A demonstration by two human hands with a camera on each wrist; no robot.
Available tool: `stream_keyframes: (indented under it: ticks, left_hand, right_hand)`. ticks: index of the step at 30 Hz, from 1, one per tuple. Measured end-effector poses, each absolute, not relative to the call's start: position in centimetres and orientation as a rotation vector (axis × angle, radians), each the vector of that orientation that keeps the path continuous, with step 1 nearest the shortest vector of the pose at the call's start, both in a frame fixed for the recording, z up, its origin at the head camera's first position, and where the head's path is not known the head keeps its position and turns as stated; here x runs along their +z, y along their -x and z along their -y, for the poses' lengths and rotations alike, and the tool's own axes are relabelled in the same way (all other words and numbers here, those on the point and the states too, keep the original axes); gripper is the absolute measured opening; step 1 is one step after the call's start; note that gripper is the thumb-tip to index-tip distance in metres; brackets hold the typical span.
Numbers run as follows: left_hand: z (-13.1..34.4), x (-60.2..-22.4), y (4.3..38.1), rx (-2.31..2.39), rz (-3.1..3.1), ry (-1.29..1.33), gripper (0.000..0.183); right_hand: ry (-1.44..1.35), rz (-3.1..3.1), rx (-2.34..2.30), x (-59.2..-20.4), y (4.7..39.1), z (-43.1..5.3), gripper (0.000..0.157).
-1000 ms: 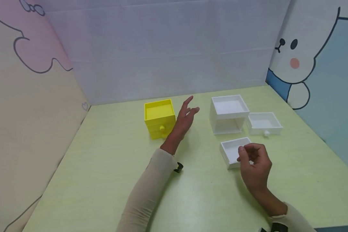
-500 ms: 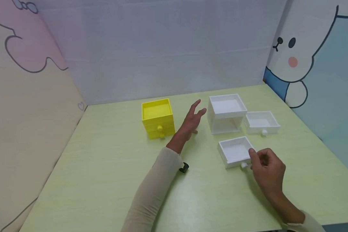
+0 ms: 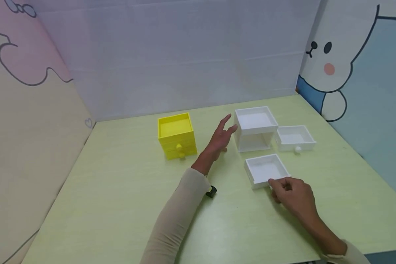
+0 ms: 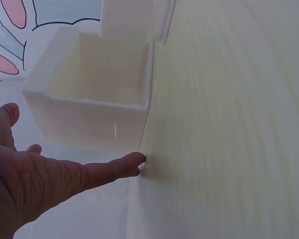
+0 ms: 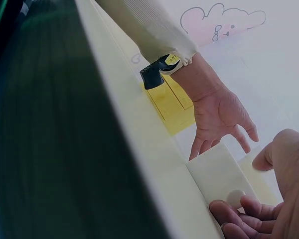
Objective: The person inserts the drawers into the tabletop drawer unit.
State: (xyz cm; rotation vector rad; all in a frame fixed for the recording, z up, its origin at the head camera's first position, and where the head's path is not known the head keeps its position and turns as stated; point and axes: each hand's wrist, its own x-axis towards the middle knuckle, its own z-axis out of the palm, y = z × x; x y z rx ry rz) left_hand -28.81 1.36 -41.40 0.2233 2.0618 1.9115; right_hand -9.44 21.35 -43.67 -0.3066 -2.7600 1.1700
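My left hand (image 3: pixel 219 141) is held with its fingers spread at the left side of a white cabinet (image 3: pixel 255 128), whose front bay is hollow. In the left wrist view those fingers reach along the outer wall of the cabinet (image 4: pixel 84 122). In front of it lies a white drawer (image 3: pixel 266 169). The right hand (image 3: pixel 295 196) is at the drawer's front, fingers curled about its round knob (image 5: pixel 235 198), with the thumb by the front rim. From the head view the knob is hidden behind the hand.
A second white drawer (image 3: pixel 295 137) with a knob sits right of the cabinet. To the left stands a yellow drawer cabinet (image 3: pixel 176 135) with its drawers in. Printed cloth walls (image 3: pixel 171 55) close off the back and sides of the pale table (image 3: pixel 118 205).
My right hand first drew back to the right, baring the drawer's knob, then came in onto it. The left hand moved right, from beside the yellow cabinet to the white one.
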Motion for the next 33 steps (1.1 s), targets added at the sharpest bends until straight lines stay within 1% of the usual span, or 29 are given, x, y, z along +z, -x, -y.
stream_keyframes:
  ticks: [3, 5, 9, 15, 21, 23, 33]
  left_hand:
    - [-1.7, -41.4, 28.7, 1.912, -2.062, -0.218, 0.057]
    - [-1.9, -41.4, 28.6, 1.919, -2.059, -0.219, 0.057]
    - [-2.5, -41.4, 28.3, 1.926, -2.062, -0.246, 0.059]
    - [-3.2, -41.5, 28.1, 1.940, -2.060, -0.293, 0.061]
    - [-3.4, -41.6, 28.0, 1.957, -2.062, -0.302, 0.061]
    - [-3.5, -41.5, 27.9, 1.956, -2.051, -0.292, 0.060]
    - [-3.9, -41.2, 27.7, 1.945, -2.030, -0.238, 0.060]
  right_hand:
    - [0.324, 2.771, 1.214, -43.6, 9.4, -21.4, 0.029]
    - [0.333, 2.781, 1.221, -43.5, 9.4, -21.4, 0.027]
    - [0.327, 2.813, 1.193, -43.5, 9.4, -21.5, 0.028]
    - [0.231, 2.843, 1.134, -43.7, 9.4, -21.4, 0.035]
    - [0.191, 2.794, 1.133, -44.1, 9.6, -21.4, 0.027]
    - [0.201, 2.764, 1.160, -44.1, 9.6, -21.4, 0.027]
    - [0.322, 2.662, 1.370, -44.0, 9.7, -21.6, 0.043]
